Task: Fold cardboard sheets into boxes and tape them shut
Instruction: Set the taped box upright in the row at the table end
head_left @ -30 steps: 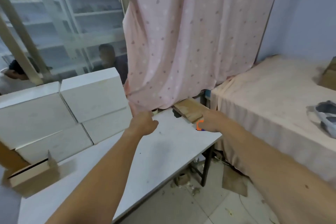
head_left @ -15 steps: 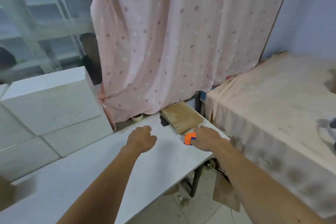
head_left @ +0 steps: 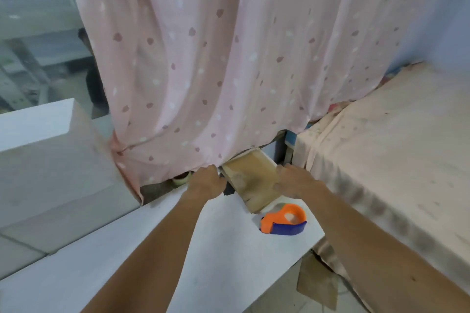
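cardboard [head_left: 250,175]: stack at far edge of counter [head_left: 203,249].
left hand [head_left: 207,181]: your fingers curl round its left edge.
right hand [head_left: 296,181]: your fingers grip its right edge (thumb on top).
dispenser [head_left: 284,220]: loose on counter.

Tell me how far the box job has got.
Done: closed white boxes stacked at left. In hand: left hand and right hand both grip the stack of flat cardboard sheets. Left: folding these and taping; the tape dispenser lies unheld beside them.

no readable text, no labels, no brands, no numbers or signs anywhere in view
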